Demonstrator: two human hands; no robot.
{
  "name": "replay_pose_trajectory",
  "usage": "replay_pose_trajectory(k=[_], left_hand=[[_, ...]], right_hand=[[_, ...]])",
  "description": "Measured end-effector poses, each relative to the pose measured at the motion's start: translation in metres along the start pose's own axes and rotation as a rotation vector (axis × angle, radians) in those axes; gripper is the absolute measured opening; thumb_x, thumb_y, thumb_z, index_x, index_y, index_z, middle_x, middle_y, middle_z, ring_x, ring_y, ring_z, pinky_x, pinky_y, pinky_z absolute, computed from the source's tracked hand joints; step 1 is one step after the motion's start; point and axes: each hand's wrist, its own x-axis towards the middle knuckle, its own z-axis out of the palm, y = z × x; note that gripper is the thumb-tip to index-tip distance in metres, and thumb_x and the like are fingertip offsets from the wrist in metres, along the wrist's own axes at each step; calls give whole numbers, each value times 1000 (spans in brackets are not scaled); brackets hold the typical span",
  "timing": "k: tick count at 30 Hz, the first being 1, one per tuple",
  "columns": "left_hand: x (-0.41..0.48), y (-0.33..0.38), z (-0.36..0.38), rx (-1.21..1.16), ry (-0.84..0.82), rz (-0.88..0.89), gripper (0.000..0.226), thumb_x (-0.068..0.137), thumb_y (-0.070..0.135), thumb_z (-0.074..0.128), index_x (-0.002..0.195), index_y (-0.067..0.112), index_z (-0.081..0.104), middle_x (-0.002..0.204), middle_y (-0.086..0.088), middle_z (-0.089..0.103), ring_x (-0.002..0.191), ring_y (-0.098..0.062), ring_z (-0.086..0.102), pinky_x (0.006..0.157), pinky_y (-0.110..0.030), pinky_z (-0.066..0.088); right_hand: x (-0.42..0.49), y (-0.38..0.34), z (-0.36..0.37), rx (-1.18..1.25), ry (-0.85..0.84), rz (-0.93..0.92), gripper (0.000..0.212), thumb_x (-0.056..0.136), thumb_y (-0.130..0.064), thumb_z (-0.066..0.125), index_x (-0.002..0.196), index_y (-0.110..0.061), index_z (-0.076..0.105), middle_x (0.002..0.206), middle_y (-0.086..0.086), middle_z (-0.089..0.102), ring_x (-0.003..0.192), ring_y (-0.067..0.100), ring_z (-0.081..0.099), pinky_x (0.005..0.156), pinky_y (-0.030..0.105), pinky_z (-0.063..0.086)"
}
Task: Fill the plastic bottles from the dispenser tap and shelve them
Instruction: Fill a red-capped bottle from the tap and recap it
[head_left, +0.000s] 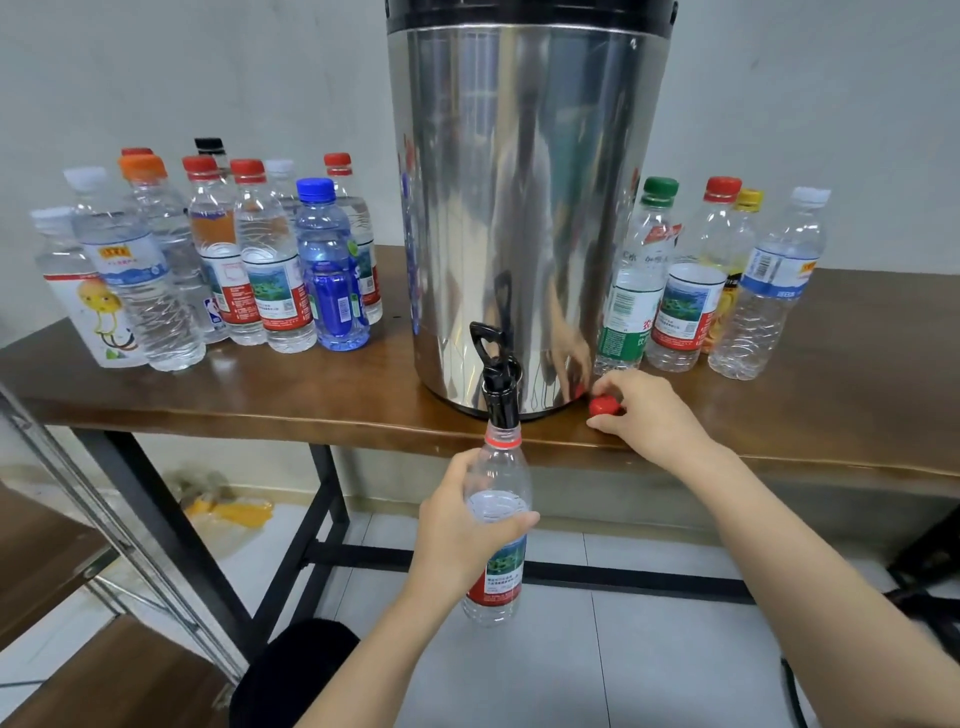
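Head view, nearest us: our left hand (462, 530) wraps thumb and fingers round the middle of the plastic bottle (501, 467). It holds the bottle upright below the tabletop edge, with the open neck right up at the tap (498, 389) above the hand. A waterline seems to sit just above the thumb, so we judge the bottle fairly heavy. Its thin wall will likely dent and spill if squeezed, and it may be wet and slippery. A firm but gentle wrap round the labelled waist, as now, suits it better than a hold on the soft shoulder.

Farther on, to the right of that hand, our right hand (649, 415) rests on the tabletop (260, 400), fingers curled and pinching the red cap (604, 405).

Beyond both hands stands the steel dispenser (519, 208). Capped bottles (260, 249) cluster well to the left of the left hand, and a second group of bottles (701, 291) stands just beyond the right hand.
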Motion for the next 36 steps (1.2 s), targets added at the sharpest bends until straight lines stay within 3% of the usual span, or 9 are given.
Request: replay_pose_trajectory(k=[5,10,13,15,19,26,32,34,36], left_hand=[[-2,-3,4,-9,89,76,72,63,30,90,113,60,46,115,23,61,109,-4,59,93,-37,54],[-5,0,3,-15,83,105,77,58,43,85,126,52,48,118,26,61,112,-2,57,96,-41,53],[-7,1,-1,11,79,125,77,65,33,88,131,42,49,125,23,59,119,-3,54,101,-40,50],[-8,0,-2,30,89,138,74,68,28,88,127,46,49,125,25,59,120,0,53,103,-34,48],[-10,1,-6,43,76,129,73,68,26,89,121,54,46,118,34,57,113,11,51,96,-17,44],[-7,4,-13,23,11,132,71,68,26,89,124,45,51,116,24,57,109,-1,51,96,-25,46],[-6,5,-16,45,1,133,71,67,31,89,127,37,53,119,15,60,107,-4,51,96,-31,49],[-5,5,-17,70,-9,138,72,67,34,89,130,35,53,120,15,60,106,-4,50,96,-32,49],[-4,4,-17,73,-7,143,72,67,34,89,129,34,53,119,14,60,107,-4,51,96,-32,48]], right_hand=[[-5,-33,-24,-22,221,-149,7,95,-25,62,100,-24,67,102,-1,68,92,23,63,79,39,52],[-30,-101,-51,156,307,-378,43,99,-50,42,81,-18,64,69,-4,62,68,16,58,62,35,46],[-42,-131,-60,-58,210,-411,47,89,-68,40,85,-27,62,69,-9,60,71,11,56,58,29,39],[-41,-136,-60,-222,199,-402,39,90,-64,50,89,-26,62,79,-7,64,81,17,60,61,30,42],[-41,-133,-51,-155,243,-380,23,91,-46,63,91,-23,64,82,-4,65,84,23,60,65,34,45],[-48,-130,-34,-102,371,-462,19,91,-30,67,87,-12,64,77,0,61,78,24,56,63,39,45],[-69,-112,-5,-321,570,-641,10,78,1,65,81,-8,64,73,2,56,74,19,46,42,29,35],[-76,-109,2,-294,609,-628,11,78,0,65,85,-8,67,74,2,58,74,20,50,41,30,39],[-80,-116,5,-275,650,-576,11,87,-19,63,84,-9,67,74,1,60,73,22,55,41,30,42]])
